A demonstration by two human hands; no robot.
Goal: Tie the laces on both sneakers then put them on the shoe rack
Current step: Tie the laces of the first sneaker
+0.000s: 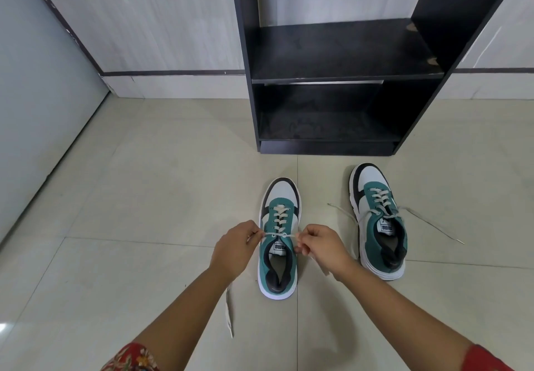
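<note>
Two teal, white and black sneakers stand on the tiled floor, toes pointing away from me. The left sneaker (279, 243) is between my hands. My left hand (235, 250) pinches one end of its cream lace (276, 235) on the left side, and my right hand (325, 247) pinches the other end on the right, the lace stretched taut across the top eyelets. The lace tails hang down past both wrists. The right sneaker (378, 220) stands apart to the right, its laces untied and spread out on the floor. The black shoe rack (341, 75) stands just beyond the sneakers.
The rack has two open shelves with nothing on them and stands against a pale tiled wall (159, 23). A frosted glass panel (34, 96) runs along the left. Beige floor tiles (144, 197) stretch around the sneakers.
</note>
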